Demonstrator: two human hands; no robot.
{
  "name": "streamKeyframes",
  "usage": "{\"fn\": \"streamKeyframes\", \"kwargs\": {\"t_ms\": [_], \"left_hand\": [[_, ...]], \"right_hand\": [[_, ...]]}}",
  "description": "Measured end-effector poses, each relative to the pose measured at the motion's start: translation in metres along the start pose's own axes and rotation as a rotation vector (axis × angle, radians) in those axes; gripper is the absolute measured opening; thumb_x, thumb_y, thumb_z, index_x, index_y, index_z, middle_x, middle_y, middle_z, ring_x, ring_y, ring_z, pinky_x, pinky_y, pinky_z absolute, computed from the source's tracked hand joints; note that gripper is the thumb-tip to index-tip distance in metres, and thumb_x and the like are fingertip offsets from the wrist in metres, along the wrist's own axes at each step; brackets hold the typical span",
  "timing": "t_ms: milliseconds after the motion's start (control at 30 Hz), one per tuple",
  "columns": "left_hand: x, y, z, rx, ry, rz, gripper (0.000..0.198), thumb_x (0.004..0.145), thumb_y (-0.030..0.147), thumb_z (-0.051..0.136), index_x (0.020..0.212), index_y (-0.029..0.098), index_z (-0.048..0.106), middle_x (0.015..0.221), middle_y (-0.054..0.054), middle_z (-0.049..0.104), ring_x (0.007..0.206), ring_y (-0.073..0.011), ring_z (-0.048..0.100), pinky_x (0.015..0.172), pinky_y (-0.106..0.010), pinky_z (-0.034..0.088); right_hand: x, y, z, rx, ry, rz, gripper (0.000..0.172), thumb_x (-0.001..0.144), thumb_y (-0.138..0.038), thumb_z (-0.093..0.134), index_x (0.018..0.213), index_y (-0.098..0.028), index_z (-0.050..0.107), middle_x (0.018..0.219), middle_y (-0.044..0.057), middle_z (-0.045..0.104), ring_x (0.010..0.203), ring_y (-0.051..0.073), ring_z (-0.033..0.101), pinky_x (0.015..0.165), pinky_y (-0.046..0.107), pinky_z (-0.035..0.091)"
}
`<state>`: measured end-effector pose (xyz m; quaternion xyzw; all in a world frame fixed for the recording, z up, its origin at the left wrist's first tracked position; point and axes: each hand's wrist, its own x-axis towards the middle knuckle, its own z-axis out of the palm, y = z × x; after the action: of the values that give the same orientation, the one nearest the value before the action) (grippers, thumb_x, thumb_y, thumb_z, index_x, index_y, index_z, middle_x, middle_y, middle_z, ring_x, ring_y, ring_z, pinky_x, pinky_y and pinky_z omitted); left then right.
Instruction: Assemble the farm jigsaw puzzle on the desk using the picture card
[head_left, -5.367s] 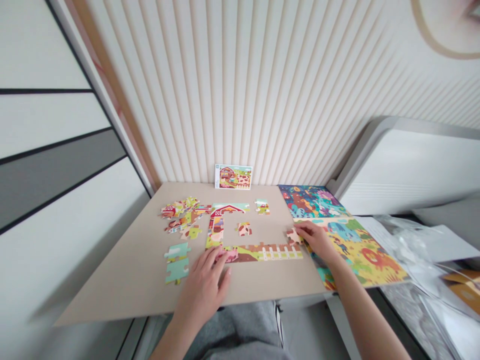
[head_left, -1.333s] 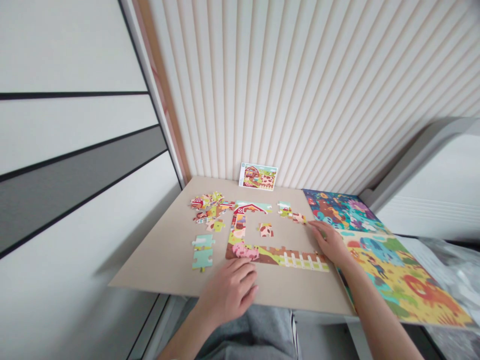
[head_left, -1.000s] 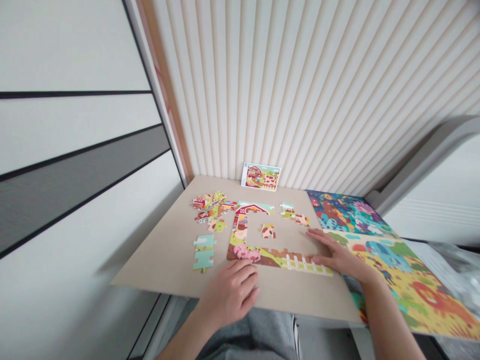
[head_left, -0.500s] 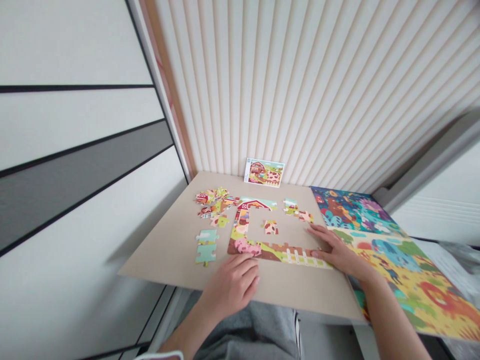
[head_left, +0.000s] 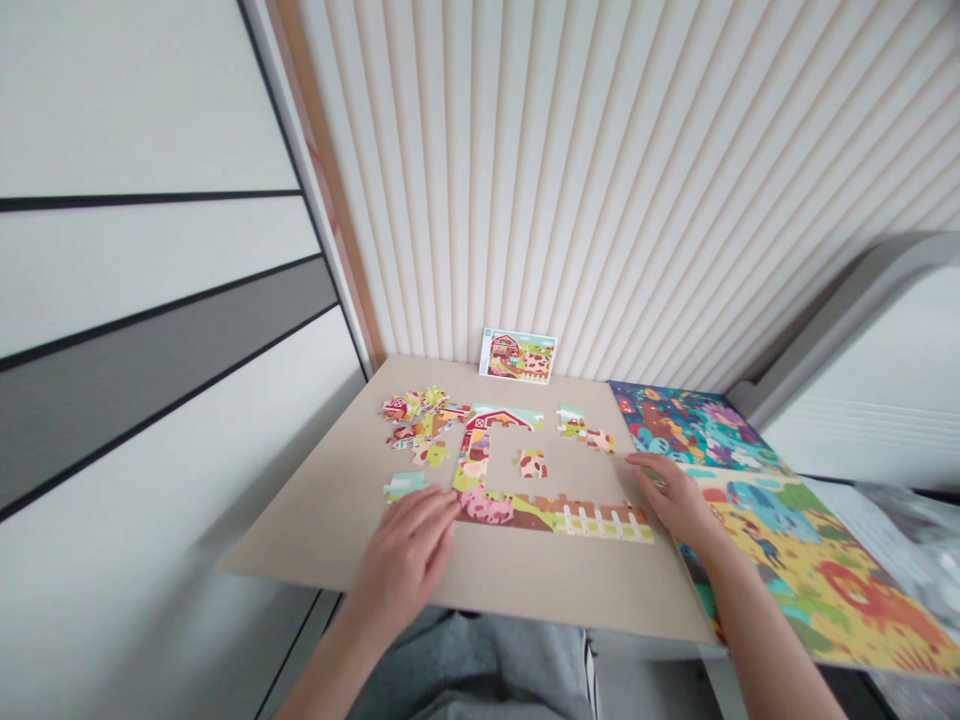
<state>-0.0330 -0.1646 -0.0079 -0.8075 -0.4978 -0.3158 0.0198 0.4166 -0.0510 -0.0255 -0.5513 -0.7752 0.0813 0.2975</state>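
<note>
A partly joined farm jigsaw (head_left: 600,520) lies on the board, with a barn along its top and left, and pink pigs and a white fence along the bottom. My left hand (head_left: 409,545) hovers or rests at its lower left corner, fingers stretched forward and nothing visible in them. It partly covers the light-blue puzzle pieces (head_left: 406,484). My right hand (head_left: 673,502) is beside the jigsaw's right side, thumb and fingers apart. A cow-patterned piece (head_left: 532,464) lies inside the frame. Joined pieces (head_left: 571,422) and a pinkish piece (head_left: 599,441) lie at the upper right.
Loose puzzle pieces (head_left: 416,405) are heaped at the upper left of the beige board (head_left: 315,500). A farm picture card (head_left: 519,356) leans against the pleated wall (head_left: 525,180). Two finished-looking pictures, a dark one (head_left: 690,425) and a yellow animal one (head_left: 817,560), lie to the right.
My left hand has moved left from the pig area towards the light-blue pieces. My right hand has lifted or drawn away from the fence corner. The view has shifted slightly.
</note>
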Motion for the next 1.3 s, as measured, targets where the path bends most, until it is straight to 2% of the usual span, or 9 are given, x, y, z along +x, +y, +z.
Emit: {"fn": "streamKeyframes", "kwargs": {"t_ms": [67, 167, 233, 300, 533, 667, 900, 1033, 1300], "left_hand": [[-0.007, -0.037, -0.009, 0.074, 0.036, -0.113, 0.032, 0.098, 0.028, 0.048, 0.127, 0.023, 0.061, 0.131, -0.009, 0.064, 0.124, -0.0274, 0.057, 0.107, -0.049, 0.046], [-0.017, -0.089, -0.015, 0.136, -0.010, -0.233, 0.038, 0.098, 0.037, 0.048, 0.130, 0.021, 0.060, 0.132, -0.011, 0.062, 0.121, -0.0294, 0.059, 0.106, -0.051, 0.047], [-0.023, -0.112, -0.014, 0.116, -0.063, -0.269, 0.044, 0.097, 0.043, 0.049, 0.133, 0.020, 0.057, 0.135, -0.011, 0.061, 0.123, -0.0292, 0.058, 0.108, -0.049, 0.046], [-0.026, -0.122, -0.010, 0.069, -0.115, -0.289, 0.050, 0.096, 0.047, 0.050, 0.138, 0.020, 0.053, 0.139, -0.012, 0.059, 0.126, -0.0282, 0.057, 0.110, -0.047, 0.045], [-0.022, -0.115, -0.003, 0.012, -0.109, -0.295, 0.052, 0.095, 0.049, 0.053, 0.140, 0.021, 0.051, 0.142, -0.011, 0.057, 0.131, -0.0286, 0.052, 0.113, -0.051, 0.039], [-0.019, -0.107, -0.008, -0.023, -0.133, -0.299, 0.047, 0.097, 0.046, 0.052, 0.138, 0.024, 0.052, 0.140, -0.010, 0.059, 0.131, -0.0268, 0.052, 0.115, -0.051, 0.037], [-0.017, -0.101, -0.014, -0.096, -0.119, -0.318, 0.039, 0.096, 0.041, 0.055, 0.132, 0.025, 0.059, 0.134, -0.008, 0.062, 0.126, -0.0255, 0.054, 0.114, -0.050, 0.037], [-0.011, -0.104, -0.016, -0.198, -0.126, -0.345, 0.038, 0.091, 0.036, 0.061, 0.127, 0.025, 0.063, 0.128, -0.008, 0.064, 0.120, -0.0261, 0.058, 0.108, -0.047, 0.044], [0.014, -0.102, -0.024, -0.468, -0.120, -0.416, 0.033, 0.092, 0.036, 0.056, 0.120, 0.022, 0.067, 0.113, -0.008, 0.065, 0.099, -0.0222, 0.066, 0.089, -0.039, 0.057]], "right_hand": [[0.001, -0.003, 0.003, -0.045, -0.012, -0.063, 0.035, 0.099, -0.042, 0.045, 0.118, -0.026, 0.069, 0.124, 0.009, 0.067, 0.116, 0.027, 0.063, 0.102, 0.045, 0.051], [0.008, -0.010, 0.006, -0.105, -0.047, -0.134, 0.036, 0.100, -0.040, 0.043, 0.123, -0.027, 0.067, 0.133, 0.008, 0.063, 0.120, 0.026, 0.060, 0.106, 0.045, 0.048], [0.017, -0.018, 0.008, -0.152, -0.091, -0.177, 0.037, 0.100, -0.039, 0.042, 0.130, -0.029, 0.063, 0.140, 0.007, 0.059, 0.126, 0.026, 0.057, 0.109, 0.046, 0.045], [0.030, -0.026, 0.010, -0.192, -0.148, -0.218, 0.040, 0.101, -0.041, 0.043, 0.136, -0.032, 0.058, 0.145, 0.006, 0.055, 0.132, 0.026, 0.052, 0.113, 0.048, 0.041], [0.084, -0.037, 0.048, -0.212, -0.249, -0.173, 0.052, 0.101, -0.050, 0.039, 0.148, -0.029, 0.048, 0.152, 0.008, 0.048, 0.142, 0.028, 0.041, 0.117, 0.051, 0.033], [0.090, -0.027, 0.063, -0.226, -0.279, -0.133, 0.056, 0.102, -0.054, 0.032, 0.151, -0.030, 0.042, 0.155, 0.008, 0.044, 0.145, 0.027, 0.037, 0.118, 0.054, 0.029], [0.072, 0.005, 0.048, -0.249, -0.305, -0.129, 0.051, 0.101, -0.052, 0.034, 0.147, -0.034, 0.047, 0.155, 0.003, 0.045, 0.145, 0.027, 0.037, 0.119, 0.058, 0.024], [0.068, 0.021, 0.043, -0.216, -0.290, -0.127, 0.049, 0.100, -0.048, 0.036, 0.145, -0.033, 0.051, 0.151, 0.004, 0.050, 0.144, 0.028, 0.039, 0.120, 0.059, 0.023], [0.069, 0.024, 0.038, -0.157, -0.245, -0.132, 0.047, 0.098, -0.047, 0.042, 0.139, -0.028, 0.057, 0.143, 0.007, 0.058, 0.142, 0.031, 0.042, 0.117, 0.056, 0.032]]}}
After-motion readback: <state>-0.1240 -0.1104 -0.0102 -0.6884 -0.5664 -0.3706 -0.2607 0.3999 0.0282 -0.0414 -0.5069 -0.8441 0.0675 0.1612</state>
